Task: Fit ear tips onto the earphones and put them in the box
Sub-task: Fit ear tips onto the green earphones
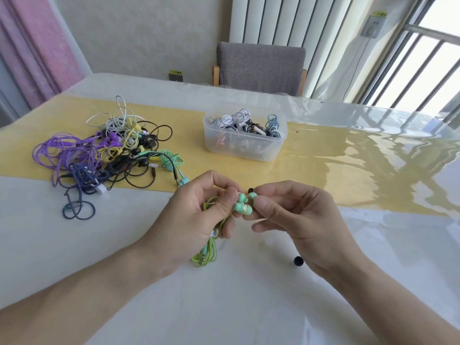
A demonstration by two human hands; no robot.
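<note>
Carefully now: left hand grips the earphones, right hand pinches a tip; I'd push it on squarely.

Home dining room: covered table, upholstered chair, curtain.

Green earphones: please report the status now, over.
Left hand grips green earphones, cable bunched. Right hand pinches one earbud. Black ear tip loose on table. Box open, path unobstructed.

clear plastic box, glossy table cover
</note>
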